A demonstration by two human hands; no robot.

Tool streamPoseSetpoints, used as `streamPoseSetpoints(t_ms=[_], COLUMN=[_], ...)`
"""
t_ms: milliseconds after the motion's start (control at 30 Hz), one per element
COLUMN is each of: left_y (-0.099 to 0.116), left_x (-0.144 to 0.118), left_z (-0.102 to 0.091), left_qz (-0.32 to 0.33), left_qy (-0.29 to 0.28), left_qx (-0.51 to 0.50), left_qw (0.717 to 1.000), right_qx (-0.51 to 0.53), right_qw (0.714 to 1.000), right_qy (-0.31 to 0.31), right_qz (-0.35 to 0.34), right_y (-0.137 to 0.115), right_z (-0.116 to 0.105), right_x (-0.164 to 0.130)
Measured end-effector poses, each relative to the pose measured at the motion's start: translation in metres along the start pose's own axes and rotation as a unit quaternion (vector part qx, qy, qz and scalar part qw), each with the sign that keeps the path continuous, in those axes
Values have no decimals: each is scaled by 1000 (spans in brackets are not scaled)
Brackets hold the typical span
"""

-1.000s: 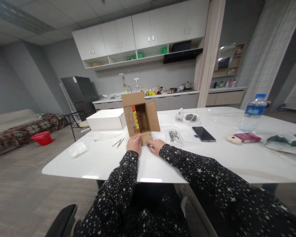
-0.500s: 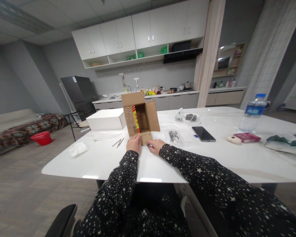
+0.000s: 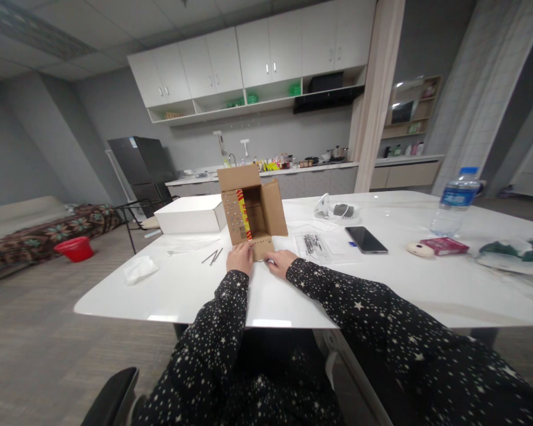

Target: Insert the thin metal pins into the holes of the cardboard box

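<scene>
Cardboard box standing open on the white table, flaps raised at the back and to the right, a red and yellow item visible inside against the left wall. Left hand laid against the near left lower edge of the box, fingers curled on the front flap; right hand resting on the table at the near right corner of the box, fingertips touching or just short of the flap, exact contact not resolvable. Neither hand closed around anything that can be lifted clear; both pressed flat or lightly curled against cardboard. Compared with the views from half a second and one second before: hands, sleeves and box in the same positions, only a slight shift of the camera to the side. Read as a pause or a steady hold on the front flap, with no progress on the box in this interval. Around the box: two dark thin pins just to the left, a white box behind them, a crumpled tissue nearer the left edge, a clear bag and a phone to the right, a water bottle well apart at far right.
</scene>
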State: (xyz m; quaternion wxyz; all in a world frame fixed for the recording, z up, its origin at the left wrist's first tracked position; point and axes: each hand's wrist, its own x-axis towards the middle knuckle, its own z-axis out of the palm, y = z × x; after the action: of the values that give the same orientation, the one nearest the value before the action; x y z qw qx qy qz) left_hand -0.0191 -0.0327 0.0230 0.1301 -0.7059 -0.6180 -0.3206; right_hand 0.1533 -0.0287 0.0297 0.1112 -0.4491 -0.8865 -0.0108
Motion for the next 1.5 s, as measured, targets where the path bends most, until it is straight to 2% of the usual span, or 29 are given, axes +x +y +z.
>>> streamPoseSetpoints(t_ms=[333, 900, 1500], left_y=[1, -9, -11], left_x=[-1, 0, 0], left_z=[-1, 9, 11], left_qz=[-5, 15, 20], left_qy=[1, -14, -16], left_qx=[2, -34, -45], left_qw=[1000, 999, 999], right_qx=[17, 12, 10], right_qw=[999, 999, 1000], right_qy=[29, 30, 25], right_qz=[-13, -16, -16], right_y=[0, 3, 3], right_z=[-1, 2, 3], right_x=[-5, -4, -4])
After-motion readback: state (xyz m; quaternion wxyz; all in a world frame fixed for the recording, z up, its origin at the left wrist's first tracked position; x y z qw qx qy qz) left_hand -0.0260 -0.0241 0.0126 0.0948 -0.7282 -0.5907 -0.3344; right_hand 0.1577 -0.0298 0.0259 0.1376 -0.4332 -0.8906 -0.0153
